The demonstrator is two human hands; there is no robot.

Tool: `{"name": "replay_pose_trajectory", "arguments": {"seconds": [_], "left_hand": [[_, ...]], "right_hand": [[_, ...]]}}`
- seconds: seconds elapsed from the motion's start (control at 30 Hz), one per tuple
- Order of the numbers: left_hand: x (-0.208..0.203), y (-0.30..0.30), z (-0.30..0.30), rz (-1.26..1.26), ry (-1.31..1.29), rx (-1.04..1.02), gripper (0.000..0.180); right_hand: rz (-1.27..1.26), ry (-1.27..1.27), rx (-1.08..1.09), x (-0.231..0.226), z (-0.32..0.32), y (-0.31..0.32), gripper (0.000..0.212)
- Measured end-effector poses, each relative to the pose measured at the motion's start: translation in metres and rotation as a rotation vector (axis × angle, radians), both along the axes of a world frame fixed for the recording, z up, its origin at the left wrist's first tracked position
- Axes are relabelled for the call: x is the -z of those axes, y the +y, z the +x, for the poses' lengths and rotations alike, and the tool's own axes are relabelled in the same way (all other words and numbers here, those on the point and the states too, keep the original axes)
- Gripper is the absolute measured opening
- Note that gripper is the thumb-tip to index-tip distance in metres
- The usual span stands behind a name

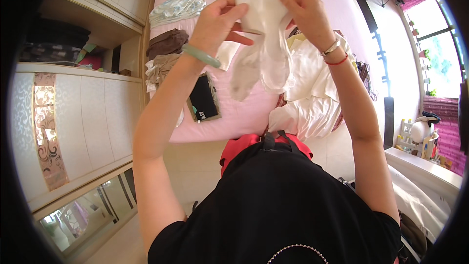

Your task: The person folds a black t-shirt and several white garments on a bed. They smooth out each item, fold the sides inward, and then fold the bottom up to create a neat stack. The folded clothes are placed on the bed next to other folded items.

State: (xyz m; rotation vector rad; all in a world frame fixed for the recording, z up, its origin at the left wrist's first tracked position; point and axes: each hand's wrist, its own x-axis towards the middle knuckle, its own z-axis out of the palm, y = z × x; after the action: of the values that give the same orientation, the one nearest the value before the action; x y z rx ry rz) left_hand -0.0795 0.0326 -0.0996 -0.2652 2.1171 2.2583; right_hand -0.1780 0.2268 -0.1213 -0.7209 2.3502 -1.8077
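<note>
A pair of white socks (274,61) hangs over the bed, toes down, the cuffs held up between my two hands. The sole of the left sock looks greyish. My left hand (220,22) is closed on one cuff with thumb and index finger, its other fingers partly stretched out below. With a pinch at the top, my right hand (310,17) grips the other cuff. Below and right of the socks lies a loose heap of cream-white clothes (312,78). To the left, a dark folded garment (204,99) rests near the bed's front edge.
The pink-sheeted bed (244,122) lies in front of me. Along its left side are a patterned light folded cloth (177,9), a brown garment (166,43) and a beige one (160,71). A wardrobe (88,117) stands left. At the right are cables (369,80) and a window (437,58).
</note>
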Motion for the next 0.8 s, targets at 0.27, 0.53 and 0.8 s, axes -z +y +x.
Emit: {"name": "replay_pose_trajectory", "arguments": {"seconds": [0.27, 0.53, 0.8], "left_hand": [[-0.007, 0.021, -0.01, 0.117, 0.093, 0.236, 0.041], [0.041, -0.024, -0.017, -0.457, 0.29, 0.084, 0.107], [0.066, -0.003, -0.021, -0.294, 0.148, 0.272, 0.094]], "right_hand": [[0.086, 0.185, -0.051, -0.005, 0.013, 0.008, 0.038], [-0.195, 0.053, -0.139, -0.024, 0.006, 0.041, 0.028], [-0.316, -0.235, -0.134, -0.058, 0.015, 0.059, 0.028]]}}
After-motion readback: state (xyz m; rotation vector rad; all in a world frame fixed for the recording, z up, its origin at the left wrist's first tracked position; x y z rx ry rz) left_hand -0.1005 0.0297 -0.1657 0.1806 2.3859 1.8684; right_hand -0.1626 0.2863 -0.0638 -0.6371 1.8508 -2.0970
